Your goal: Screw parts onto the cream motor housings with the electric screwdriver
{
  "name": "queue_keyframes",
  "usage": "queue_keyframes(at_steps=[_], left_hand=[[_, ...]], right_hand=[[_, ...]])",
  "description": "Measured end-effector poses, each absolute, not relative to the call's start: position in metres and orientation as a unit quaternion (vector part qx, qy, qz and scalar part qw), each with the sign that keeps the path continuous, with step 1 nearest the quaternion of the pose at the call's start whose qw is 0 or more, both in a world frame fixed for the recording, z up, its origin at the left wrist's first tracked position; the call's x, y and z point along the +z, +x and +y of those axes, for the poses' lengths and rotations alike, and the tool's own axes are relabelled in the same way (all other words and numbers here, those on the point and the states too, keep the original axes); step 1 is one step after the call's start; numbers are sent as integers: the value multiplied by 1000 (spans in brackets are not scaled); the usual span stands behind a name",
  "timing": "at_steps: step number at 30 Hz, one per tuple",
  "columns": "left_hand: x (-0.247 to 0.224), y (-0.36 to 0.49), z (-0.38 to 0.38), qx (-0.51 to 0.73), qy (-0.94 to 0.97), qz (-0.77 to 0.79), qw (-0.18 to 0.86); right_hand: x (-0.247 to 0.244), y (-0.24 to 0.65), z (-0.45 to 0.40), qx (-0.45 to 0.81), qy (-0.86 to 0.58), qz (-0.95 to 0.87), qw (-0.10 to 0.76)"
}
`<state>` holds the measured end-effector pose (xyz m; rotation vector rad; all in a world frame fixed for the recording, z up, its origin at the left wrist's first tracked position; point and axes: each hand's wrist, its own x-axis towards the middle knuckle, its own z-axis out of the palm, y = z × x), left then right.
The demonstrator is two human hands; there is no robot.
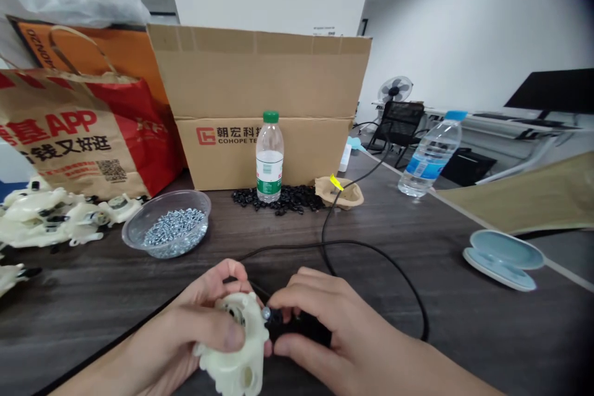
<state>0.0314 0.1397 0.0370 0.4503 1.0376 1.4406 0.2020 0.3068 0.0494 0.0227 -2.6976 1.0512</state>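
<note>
My left hand [204, 328] is closed around a cream-white moulded plastic housing [250, 346], its thumb pressed across the front near a round metal-looking insert. At the housing's right side sits a small silver screw [266, 314] against a small black part [275, 317]. My right hand [325, 322] comes in from the right with bent fingers, the index fingertip at the black part and the thumb lower, close to the housing. A dark area shows between thumb and fingers; what it is I cannot make out.
A clear bowl of screws [174, 229] stands left, beside several white housings [51, 216]. Small black parts [297, 199] lie around a green-capped bottle [270, 164] before a cardboard box [260, 86]. A black cable [371, 246] loops rightward; an open light-blue case [503, 260] and water bottle [429, 158] stand right.
</note>
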Motion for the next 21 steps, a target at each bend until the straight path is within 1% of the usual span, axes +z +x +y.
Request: queue_keyframes(at_steps=[8, 13, 17, 21], left_hand=[[33, 35, 147, 595, 140, 471, 636], [28, 37, 146, 598, 141, 483, 624], [26, 39, 146, 607, 151, 475, 620], [27, 43, 148, 619, 150, 498, 589]], right_hand=[[51, 195, 294, 418, -57, -901, 106], [49, 194, 290, 445, -88, -887, 85], [42, 190, 290, 427, -104, -892, 102], [34, 189, 290, 377, -90, -908, 158]])
